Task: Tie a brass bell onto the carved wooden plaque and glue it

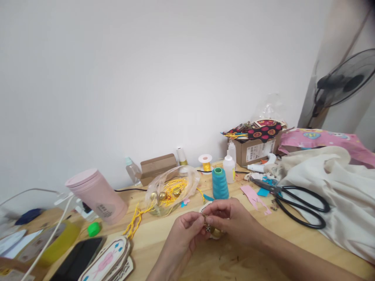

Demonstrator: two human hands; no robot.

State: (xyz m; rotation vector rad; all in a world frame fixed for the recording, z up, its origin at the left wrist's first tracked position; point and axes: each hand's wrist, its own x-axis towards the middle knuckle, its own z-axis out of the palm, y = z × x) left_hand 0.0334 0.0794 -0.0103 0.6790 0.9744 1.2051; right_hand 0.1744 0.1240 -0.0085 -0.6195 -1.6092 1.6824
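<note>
Both hands meet over wooden table [263, 249] near front edge. Left hand [184, 234] and right hand [234, 220] pinch small gold bell [216, 233], apparently on cord; fastening looks unfinished. Bag of bells [171, 191] behind holds more. Scissors [295, 201] lie toward right edge.

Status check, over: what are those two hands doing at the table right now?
Left hand and right hand pinched together on a small gold bell. Bell held above wooden table. Teal thread spool just behind; nothing blocking.
</note>
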